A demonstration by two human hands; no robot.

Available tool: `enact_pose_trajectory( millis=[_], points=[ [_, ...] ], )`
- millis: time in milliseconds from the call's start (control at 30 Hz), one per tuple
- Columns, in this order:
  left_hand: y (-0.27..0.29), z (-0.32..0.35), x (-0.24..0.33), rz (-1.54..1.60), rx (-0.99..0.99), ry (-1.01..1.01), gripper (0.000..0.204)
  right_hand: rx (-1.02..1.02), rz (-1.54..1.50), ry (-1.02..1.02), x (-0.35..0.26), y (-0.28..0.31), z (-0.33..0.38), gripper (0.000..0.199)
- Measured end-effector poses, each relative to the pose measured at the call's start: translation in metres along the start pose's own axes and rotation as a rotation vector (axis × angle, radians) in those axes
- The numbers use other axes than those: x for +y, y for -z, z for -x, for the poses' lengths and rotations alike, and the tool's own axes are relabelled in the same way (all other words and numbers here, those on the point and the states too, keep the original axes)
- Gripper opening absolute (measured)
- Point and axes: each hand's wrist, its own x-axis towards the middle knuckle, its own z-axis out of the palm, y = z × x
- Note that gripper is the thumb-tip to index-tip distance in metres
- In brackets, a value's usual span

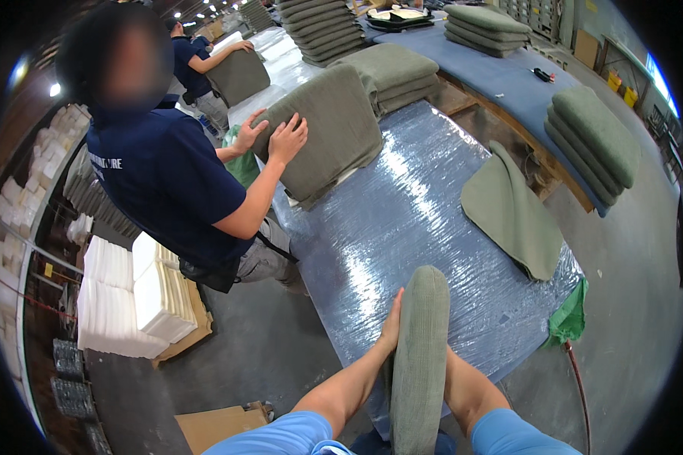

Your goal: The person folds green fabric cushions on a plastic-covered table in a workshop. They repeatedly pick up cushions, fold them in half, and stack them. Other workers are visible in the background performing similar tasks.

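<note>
A grey-green fabric cushion (421, 341) stands on its narrow edge right in front of me, reaching from my body over the near end of a plastic-wrapped table. Against its left side my left hand (392, 324) presses with straight fingers, steadying it. My right forearm (469, 383) runs up to the cushion's right side. The right hand itself is hidden behind the cushion. Farther right on the table lies a loose, folded grey-green fabric cover (512, 216).
A co-worker (167, 167) at left holds another cushion (322, 133) on the table (341, 292). Cushion stacks (592, 144) stand on a blue bench (463, 57). White foam blocks (140, 296) sit at left. Green cloth (569, 315) and a hose (579, 387) hang at the right corner.
</note>
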Motion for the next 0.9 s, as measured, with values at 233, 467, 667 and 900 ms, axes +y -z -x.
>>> enact_pose_trajectory(
  millis=[233, 467, 667, 900],
  points=[
    [-0.002, 0.013, 0.004, -0.002, 0.018, 0.058, 0.077, 0.040, 0.203, -0.163, 0.007, 0.027, 0.003, 0.069],
    [0.011, 0.072, 0.054, -0.380, 0.105, -0.056, 0.072, 0.228, 0.380, -0.022, -0.041, -0.022, 0.054, 0.070],
    [-0.063, 0.192, 0.170, -0.151, -0.059, -0.469, 0.065, -0.032, 0.374, 0.516, -0.094, -0.148, 0.173, 0.086],
    [-0.072, 0.199, 0.130, 0.028, -0.082, -0.443, 0.072, 0.048, 0.342, 0.362, -0.049, -0.141, 0.180, 0.104]
  ],
)
